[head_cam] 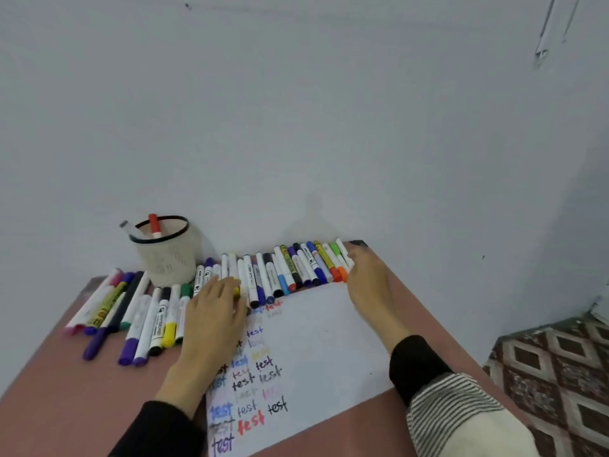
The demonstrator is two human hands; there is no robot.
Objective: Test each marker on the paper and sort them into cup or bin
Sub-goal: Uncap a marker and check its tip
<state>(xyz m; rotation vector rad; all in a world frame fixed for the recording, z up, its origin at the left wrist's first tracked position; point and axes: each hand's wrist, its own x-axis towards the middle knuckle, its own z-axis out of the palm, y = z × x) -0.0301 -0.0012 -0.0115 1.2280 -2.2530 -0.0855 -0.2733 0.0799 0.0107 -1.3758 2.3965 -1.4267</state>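
paper point(316, 351): flat on table point(66, 390) | markers point(290, 270): row along paper's far edge | left hand point(214, 311): fingers flat on markers, gripping none | right hand point(369, 282): fingers extended, touching row's right end | cup point(164, 255): beyond paper's far-left corner

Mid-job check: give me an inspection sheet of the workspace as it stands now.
Surface: reddish-brown table against a pale wall.
Job's things: paper with many "test" marks; row of markers along its far edge; cup with a red-capped marker; no bin seen.
Clutter: nothing seen.
Hands: left hand flat on markers; right hand touching the row's right end.
Cables: nothing seen.
Surroundings: patterned floor at right.
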